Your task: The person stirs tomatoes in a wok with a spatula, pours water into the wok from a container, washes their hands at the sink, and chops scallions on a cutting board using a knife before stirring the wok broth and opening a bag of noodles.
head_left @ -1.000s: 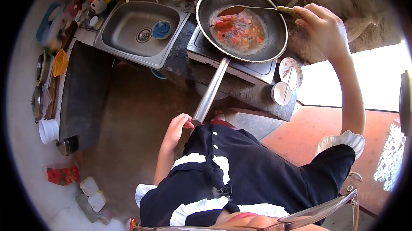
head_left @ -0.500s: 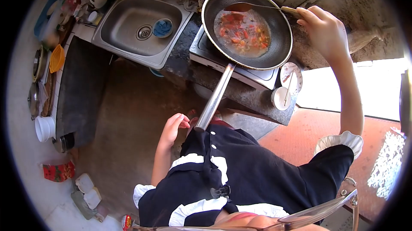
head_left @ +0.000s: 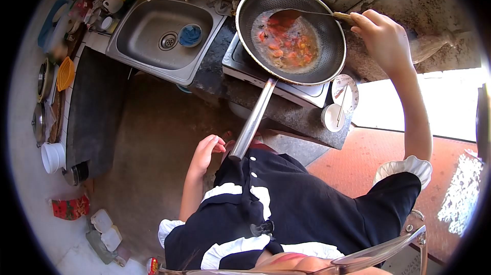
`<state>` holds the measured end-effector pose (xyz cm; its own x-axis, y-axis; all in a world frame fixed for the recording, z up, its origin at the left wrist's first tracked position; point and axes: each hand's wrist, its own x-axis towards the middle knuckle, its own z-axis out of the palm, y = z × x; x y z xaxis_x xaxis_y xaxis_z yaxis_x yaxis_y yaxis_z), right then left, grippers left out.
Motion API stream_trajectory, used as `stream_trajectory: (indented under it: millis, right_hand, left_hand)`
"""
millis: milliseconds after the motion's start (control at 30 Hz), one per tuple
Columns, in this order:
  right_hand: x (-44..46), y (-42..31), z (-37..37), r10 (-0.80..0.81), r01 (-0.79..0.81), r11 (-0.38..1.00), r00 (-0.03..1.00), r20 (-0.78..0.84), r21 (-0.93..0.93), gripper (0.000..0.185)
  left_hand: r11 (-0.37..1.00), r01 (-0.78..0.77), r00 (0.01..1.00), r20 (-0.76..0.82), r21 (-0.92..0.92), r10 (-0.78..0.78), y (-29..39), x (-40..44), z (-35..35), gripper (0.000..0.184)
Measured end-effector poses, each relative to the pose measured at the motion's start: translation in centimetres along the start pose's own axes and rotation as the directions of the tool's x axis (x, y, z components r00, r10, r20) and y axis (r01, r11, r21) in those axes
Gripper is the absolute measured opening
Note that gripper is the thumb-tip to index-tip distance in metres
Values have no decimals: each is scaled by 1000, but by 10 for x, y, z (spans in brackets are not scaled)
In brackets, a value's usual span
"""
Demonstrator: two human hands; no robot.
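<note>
My right hand (head_left: 381,35) is closed round the wooden handle of a spatula (head_left: 314,13). Its dark head dips into the far side of a tomato mixture (head_left: 289,45) with pale liquid. The mixture fills the bottom of a dark wok (head_left: 327,29), whose long metal handle (head_left: 253,121) points toward my body. Under the wok is a gas stove (head_left: 235,60). My left hand (head_left: 207,151) hangs near the end of the wok handle without touching it, its fingers loosely bent and nothing held.
A steel sink (head_left: 138,50) with a bowl holding something blue (head_left: 190,35) is left of the stove. A white bowl (head_left: 333,120) with chopsticks and a patterned plate (head_left: 353,91) stand at the counter's right end. An orange basket (head_left: 65,74) and white tub (head_left: 52,157) lie further left.
The spatula head has moved down from the far edge of the tomato mixture into it, and tomato pieces have shifted. My left hand has stayed in place.
</note>
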<state>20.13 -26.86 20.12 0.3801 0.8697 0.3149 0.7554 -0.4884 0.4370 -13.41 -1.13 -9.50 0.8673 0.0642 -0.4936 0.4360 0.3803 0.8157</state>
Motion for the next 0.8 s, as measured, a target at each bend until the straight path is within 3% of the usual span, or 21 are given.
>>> stream_trajectory:
  millis: [267,367,467,567,600,700,733,800]
  right_hand:
    - [4,3,3,-23,23,1000,1000,10,3,13]
    - [9,8,1,-31,27,998,997,71,56,22]
    - [20,15,-1,-72,70,997,996,49,44,12]
    - [33,32,0,-138,128,988,983,123,86,21]
    - [45,21,-13,-82,60,992,976,202,113,20]
    - [66,37,-8,-221,207,975,949,226,86,18]
    - [74,34,-9,-161,128,983,949,270,135,18]
    - [102,20,-28,-77,109,994,818,570,-23,19]
  left_hand:
    - [1000,5,1000,6,-2,-5,0,1,2,27]
    - [1000,3,1000,6,-4,-3,-1,2,2,27]
    - [1000,3,1000,0,-8,-3,0,3,3,27]
    - [1000,5,1000,-6,-15,-5,0,3,3,27]
    - [1000,3,1000,-6,-15,-3,1,3,3,28]
    - [1000,-4,1000,11,-21,4,0,3,1,32]
    - [1000,-7,1000,20,-22,7,0,3,1,34]
    - [996,-11,996,85,-93,19,10,2,4,40]
